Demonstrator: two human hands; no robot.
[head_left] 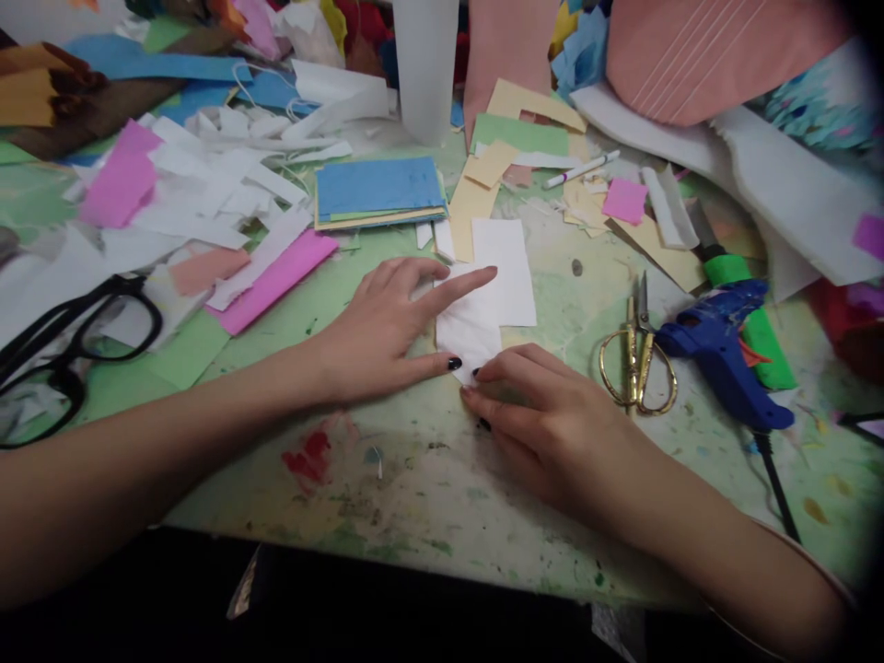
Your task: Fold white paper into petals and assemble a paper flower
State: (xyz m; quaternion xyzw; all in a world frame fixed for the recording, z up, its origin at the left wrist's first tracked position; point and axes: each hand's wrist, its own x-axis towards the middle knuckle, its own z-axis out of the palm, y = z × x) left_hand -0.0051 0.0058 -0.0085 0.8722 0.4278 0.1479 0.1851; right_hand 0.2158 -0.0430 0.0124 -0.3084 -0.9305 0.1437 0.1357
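Note:
A white paper piece (467, 322) lies on the table in front of me, with another white rectangle (515, 276) partly beside and under it. My left hand (393, 322) rests over the paper's left side, fingers spread, the index finger stretched across its top and the thumb at its lower edge. At the paper's lower corner, the fingers of my right hand (552, 424) are bent together, thumb and index pinching the corner. Gold-handled scissors (639, 368) lie to the right. Behind my left hand is a stack of blue, green and yellow cards (379, 189).
A blue glue gun (725, 345) with a cable and a green-handled tool (770, 345) lie at the right. Black glasses (114, 322) are at the left. White and pink scraps (207, 175) cover the back left. A white cylinder (426, 69) stands at the back.

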